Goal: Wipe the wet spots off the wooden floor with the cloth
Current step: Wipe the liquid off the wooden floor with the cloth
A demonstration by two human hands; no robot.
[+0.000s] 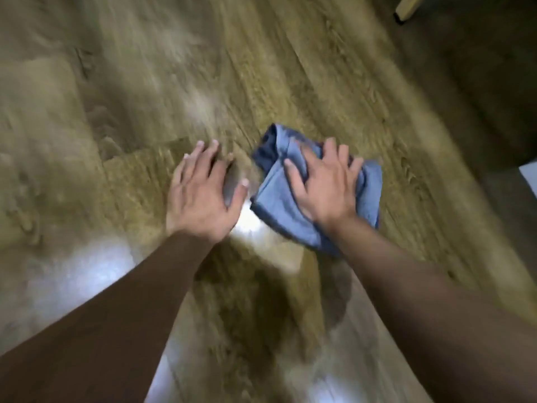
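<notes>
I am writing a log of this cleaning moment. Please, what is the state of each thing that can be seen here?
cloth: blue, crumpled, lying on the floor.
right hand: flat on the cloth, fingers spread.
left hand: open, beside the cloth, not touching it.
wooden floor: glare patches near the arms; wet spots not clear because of blur.

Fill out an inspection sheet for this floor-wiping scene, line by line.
Surface: wooden floor, plank pattern, bright glare patches near the person; the picture is blurred.
Job's things: blue cloth, crumpled, lying on the floor.
Clutter: nothing seen.
Hands: right hand presses flat on the cloth; left hand spread over bare floor beside it, holding nothing.
Cables: nothing seen.
Surroundings: pale furniture leg at top right; dark shadowed area on the right.
</notes>
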